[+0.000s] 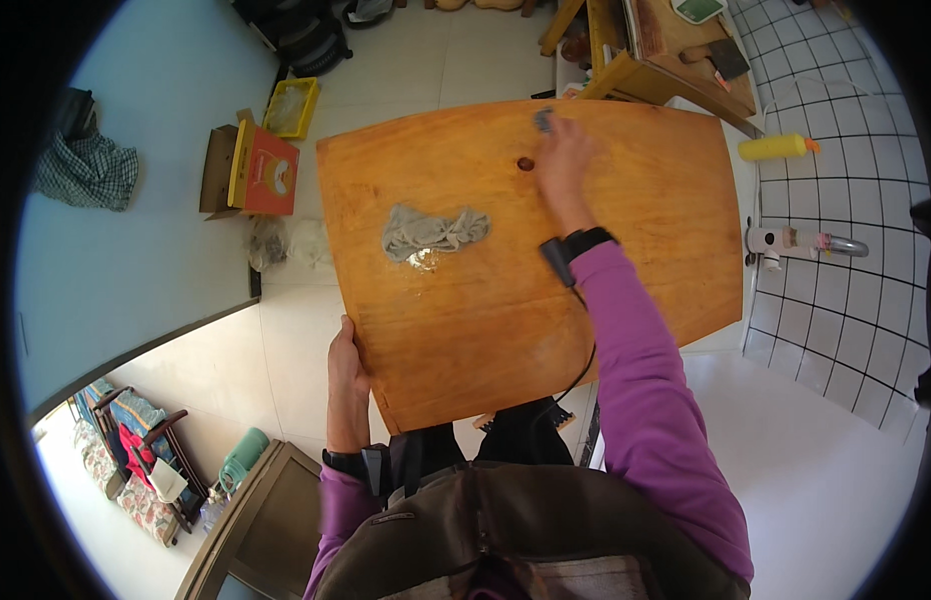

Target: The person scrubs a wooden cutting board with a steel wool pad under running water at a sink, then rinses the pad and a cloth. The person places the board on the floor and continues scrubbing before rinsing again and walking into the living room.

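A large wooden board (465, 315), orange-brown with a dark knot (525, 163), spreads out before me. My right hand (564, 161), somewhat blurred, presses a small grey scrubbing pad (543, 120) onto the wood near the far edge. Most of the pad is hidden by my fingers. Along the board's left edge, my left hand (351, 367) grips the side, its fingers partly out of sight beneath. A crumpled grey cloth (432, 231) lies on the left half of the board, with a shiny wet patch (423, 259) just below it.
A wall tap (780, 241) and a yellow squeeze bottle (777, 147) are by the tiled wall at right. A wooden stand holding a cleaver (724, 58) is beyond the board. Cardboard box (267, 172) and yellow basket (293, 109) stand at left. A black cable (585, 360) trails from my right wrist.
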`<state>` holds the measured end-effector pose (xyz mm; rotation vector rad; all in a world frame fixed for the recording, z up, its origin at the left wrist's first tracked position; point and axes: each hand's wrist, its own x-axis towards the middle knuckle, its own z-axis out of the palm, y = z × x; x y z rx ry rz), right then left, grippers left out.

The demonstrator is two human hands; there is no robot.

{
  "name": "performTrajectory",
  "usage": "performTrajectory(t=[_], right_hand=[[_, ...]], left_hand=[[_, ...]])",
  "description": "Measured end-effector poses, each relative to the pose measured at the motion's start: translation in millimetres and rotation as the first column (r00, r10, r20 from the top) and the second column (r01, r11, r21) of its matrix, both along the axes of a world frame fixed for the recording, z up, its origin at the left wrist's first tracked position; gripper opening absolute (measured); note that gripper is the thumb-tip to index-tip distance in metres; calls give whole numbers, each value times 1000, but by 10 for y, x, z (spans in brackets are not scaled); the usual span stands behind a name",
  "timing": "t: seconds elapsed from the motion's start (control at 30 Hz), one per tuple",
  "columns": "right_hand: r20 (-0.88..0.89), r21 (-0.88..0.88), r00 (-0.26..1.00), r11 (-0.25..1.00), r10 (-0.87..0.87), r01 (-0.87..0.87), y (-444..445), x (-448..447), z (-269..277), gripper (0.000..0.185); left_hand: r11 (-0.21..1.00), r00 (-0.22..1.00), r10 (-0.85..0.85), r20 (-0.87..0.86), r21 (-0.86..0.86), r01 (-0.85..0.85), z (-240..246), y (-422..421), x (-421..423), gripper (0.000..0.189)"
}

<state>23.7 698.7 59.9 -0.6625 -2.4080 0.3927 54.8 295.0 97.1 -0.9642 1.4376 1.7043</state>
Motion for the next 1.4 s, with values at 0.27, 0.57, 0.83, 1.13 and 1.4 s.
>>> performTrajectory(t=[0.27,0.57,0.83,1.13,1.4], right_hand=[[-118,-189,982,974,-148,124,-656,-295,-61,31],[-146,-218,985,969,89,-119,-1151,-534,62,28],[71,-278,820,801,568,-531,-1469,-1084,175,27],[84,-187,857,853,509,-488,-1754,-1438,30,22],[6,-154,943,932,334,-329,-1786,-1553,-134,11]], left_hand=[[998,1000,19,7,59,-19,-59,-34,-6,48],[998,999,-25,-21,66,26,-135,-103,11,48],[994,1000,-18,-16,106,19,-140,-103,-5,50],[987,1000,16,-20,162,-12,-86,-73,-25,48],[990,999,46,-18,137,-43,-59,-37,-29,46]])
